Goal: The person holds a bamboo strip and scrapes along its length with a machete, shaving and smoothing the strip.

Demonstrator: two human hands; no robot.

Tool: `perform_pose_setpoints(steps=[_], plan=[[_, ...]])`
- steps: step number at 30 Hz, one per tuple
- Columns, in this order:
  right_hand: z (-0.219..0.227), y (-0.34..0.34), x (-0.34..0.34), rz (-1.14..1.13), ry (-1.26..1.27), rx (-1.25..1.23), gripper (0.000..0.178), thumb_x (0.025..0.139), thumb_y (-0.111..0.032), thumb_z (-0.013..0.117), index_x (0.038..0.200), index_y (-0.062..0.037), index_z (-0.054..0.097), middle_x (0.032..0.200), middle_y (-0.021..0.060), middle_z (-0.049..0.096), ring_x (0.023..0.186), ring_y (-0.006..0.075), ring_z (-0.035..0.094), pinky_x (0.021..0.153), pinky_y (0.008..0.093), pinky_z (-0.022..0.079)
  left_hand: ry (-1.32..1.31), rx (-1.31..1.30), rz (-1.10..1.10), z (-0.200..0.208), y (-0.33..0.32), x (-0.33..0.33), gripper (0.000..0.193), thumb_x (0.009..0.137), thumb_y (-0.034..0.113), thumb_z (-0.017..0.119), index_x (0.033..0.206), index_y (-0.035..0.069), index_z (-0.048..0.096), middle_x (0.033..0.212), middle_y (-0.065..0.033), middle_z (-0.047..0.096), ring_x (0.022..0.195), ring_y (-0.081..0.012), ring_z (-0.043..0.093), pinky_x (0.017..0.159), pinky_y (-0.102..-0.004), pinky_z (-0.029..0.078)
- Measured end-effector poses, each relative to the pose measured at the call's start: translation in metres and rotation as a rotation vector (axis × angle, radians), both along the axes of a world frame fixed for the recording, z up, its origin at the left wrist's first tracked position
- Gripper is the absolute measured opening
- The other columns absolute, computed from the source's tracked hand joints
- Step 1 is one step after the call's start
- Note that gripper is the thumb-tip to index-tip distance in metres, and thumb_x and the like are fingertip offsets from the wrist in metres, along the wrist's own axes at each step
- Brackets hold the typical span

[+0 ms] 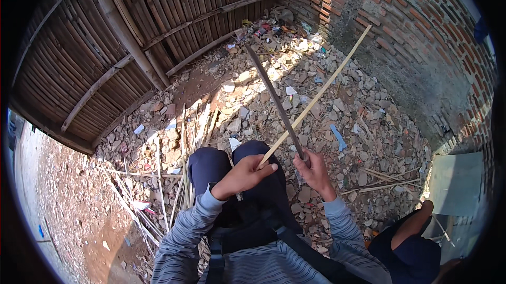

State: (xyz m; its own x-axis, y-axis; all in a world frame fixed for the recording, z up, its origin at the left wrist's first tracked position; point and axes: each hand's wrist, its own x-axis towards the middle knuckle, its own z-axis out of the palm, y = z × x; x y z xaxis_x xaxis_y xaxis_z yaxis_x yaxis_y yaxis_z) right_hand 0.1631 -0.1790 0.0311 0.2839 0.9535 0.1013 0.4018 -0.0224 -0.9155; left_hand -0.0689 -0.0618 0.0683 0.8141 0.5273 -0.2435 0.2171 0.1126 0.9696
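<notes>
My left hand (pixel 244 177) is closed round the near end of a long pale bamboo strip (pixel 332 77), just above my knees. The strip slants away to the far right. In my right hand (pixel 315 173) is the handle end of a long dark machete (pixel 271 90), whose blade points away and to the left. Blade and strip cross a little ahead of my hands; whether they touch I cannot tell. The machete's handle is mostly hidden by my fingers.
Rubble and scraps cover the ground (pixel 363 120). Loose bamboo strips (pixel 159 184) lie at my left, others at right. A bamboo fence (pixel 158 15) stands far left, a brick wall (pixel 400 26) far right. Another person's bent leg (pixel 411 231) is close at lower right.
</notes>
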Motion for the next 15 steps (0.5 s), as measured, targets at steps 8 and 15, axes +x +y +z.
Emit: perform_pose_setpoints(steps=[8,15], plan=[[-0.024,0.002,-0.028,0.017,-0.218,-0.033,0.043,0.097,-0.044,0.071,0.1,-0.0009,0.069,0.052,0.008,0.044,0.045,0.0214,0.047,0.049,0.0406,0.034,0.059,0.312,-0.048,-0.033,-0.008,0.006,0.037,0.101,0.028,0.07,0.082,0.002,0.052,0.066,-0.0018,0.044,0.065,-0.0111,0.04,0.058,-0.0353,0.035],[-0.048,-0.004,-0.026,0.017,-0.308,-0.01,0.044,0.097,-0.046,0.071,0.09,-0.0029,0.064,0.051,0.0105,0.051,0.048,0.0319,0.06,0.048,0.0423,0.043,0.088,0.333,-0.105,-0.054,-0.009,0.008,0.035,0.098,0.026,0.069,0.085,-0.001,0.052,0.066,-0.0172,0.054,0.059,-0.03,0.053,0.06,-0.0447,0.043]])
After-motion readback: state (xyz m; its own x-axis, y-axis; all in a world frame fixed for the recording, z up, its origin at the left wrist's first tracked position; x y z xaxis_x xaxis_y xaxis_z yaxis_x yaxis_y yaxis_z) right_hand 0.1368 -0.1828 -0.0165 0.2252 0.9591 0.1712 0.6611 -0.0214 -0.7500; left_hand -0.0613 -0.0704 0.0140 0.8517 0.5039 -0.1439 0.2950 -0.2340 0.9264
